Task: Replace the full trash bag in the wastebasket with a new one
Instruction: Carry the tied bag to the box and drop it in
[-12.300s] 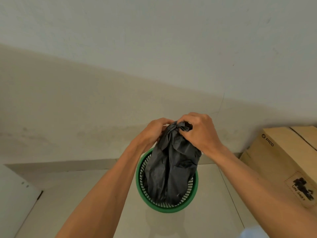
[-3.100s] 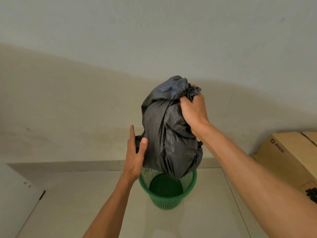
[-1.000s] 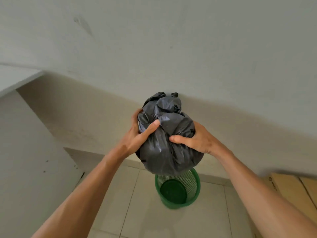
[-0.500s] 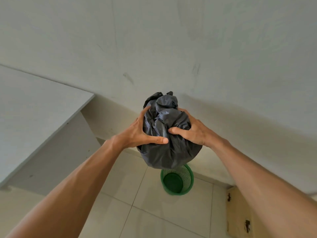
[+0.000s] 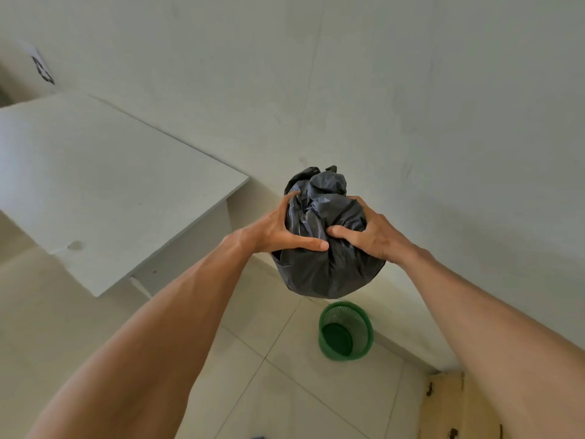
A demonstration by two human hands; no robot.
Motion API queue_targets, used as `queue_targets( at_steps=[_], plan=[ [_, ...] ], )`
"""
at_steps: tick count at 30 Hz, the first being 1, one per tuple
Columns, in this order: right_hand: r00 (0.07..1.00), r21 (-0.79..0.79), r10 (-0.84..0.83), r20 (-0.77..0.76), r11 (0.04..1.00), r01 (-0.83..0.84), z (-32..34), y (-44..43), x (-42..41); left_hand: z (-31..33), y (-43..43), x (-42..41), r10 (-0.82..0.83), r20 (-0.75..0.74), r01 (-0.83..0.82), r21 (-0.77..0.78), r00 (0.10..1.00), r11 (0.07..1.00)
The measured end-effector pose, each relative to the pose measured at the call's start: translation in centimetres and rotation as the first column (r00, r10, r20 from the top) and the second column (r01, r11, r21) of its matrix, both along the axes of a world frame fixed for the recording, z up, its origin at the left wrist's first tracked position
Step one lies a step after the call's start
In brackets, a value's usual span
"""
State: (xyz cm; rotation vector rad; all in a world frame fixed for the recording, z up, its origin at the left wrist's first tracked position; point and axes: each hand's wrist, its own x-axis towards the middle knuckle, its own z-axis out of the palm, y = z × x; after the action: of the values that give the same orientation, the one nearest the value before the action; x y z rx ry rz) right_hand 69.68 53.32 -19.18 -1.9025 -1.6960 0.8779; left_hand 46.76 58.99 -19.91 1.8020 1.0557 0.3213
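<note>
A full dark grey trash bag [image 5: 326,270], bunched into a ball, hangs in the air in front of me. My left hand [image 5: 278,231] grips its left side, thumb across the front. My right hand [image 5: 367,236] grips its right side with the fingers curled over the top. Below and slightly right of the bag, the green mesh wastebasket [image 5: 346,331] stands on the floor with no bag in it; its solid green bottom shows.
A white table [image 5: 104,185] fills the left, its corner near my left hand. The wall runs behind the bag. A cardboard box [image 5: 449,407] sits at the lower right on the tiled floor [image 5: 285,391].
The view has swung left and risen: more of the white table shows and the wastebasket looks smaller and lower right. Both hands keep their grip on the bag.
</note>
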Motion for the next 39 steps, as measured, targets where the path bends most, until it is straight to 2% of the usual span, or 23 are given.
queue_targets(
  at_steps=[4, 8, 13, 19, 31, 39],
  plan=[
    [0.996, 0.027, 0.091, -0.001, 0.996, -0.091, 0.7, 0.2, -3.8, 0.6, -1.6, -4.3, 0.084, -0.017, -0.083, 0.034, 0.996, 0.996],
    [0.969, 0.003, 0.245, -0.014, 0.970, -0.245, 0.7, 0.5, -10.2, 0.2, -4.9, -11.2, 0.243, 0.009, -0.243, 0.031, 0.970, 0.970],
    [0.889, -0.010, 0.457, -0.040, 0.889, -0.457, 0.0, 0.2, -21.6, -0.7, -10.4, -22.2, 0.486, 0.002, -0.485, 0.057, 0.874, 0.873],
    [0.764, -0.069, 0.642, -0.062, 0.761, -0.645, -0.7, -1.6, -35.8, -2.3, -16.4, -35.2, 0.678, -0.012, -0.678, -0.001, 0.735, 0.735],
    [0.652, -0.139, 0.753, -0.088, 0.639, -0.757, -1.7, -0.6, -60.7, -3.6, -19.6, -57.9, 0.786, -0.005, -0.786, -0.034, 0.618, 0.617],
    [0.610, -0.146, 0.786, -0.100, 0.595, -0.791, -2.6, 3.9, -72.9, -4.3, -16.2, -69.6, 0.815, -0.009, -0.815, -0.041, 0.579, 0.578]
  ],
)
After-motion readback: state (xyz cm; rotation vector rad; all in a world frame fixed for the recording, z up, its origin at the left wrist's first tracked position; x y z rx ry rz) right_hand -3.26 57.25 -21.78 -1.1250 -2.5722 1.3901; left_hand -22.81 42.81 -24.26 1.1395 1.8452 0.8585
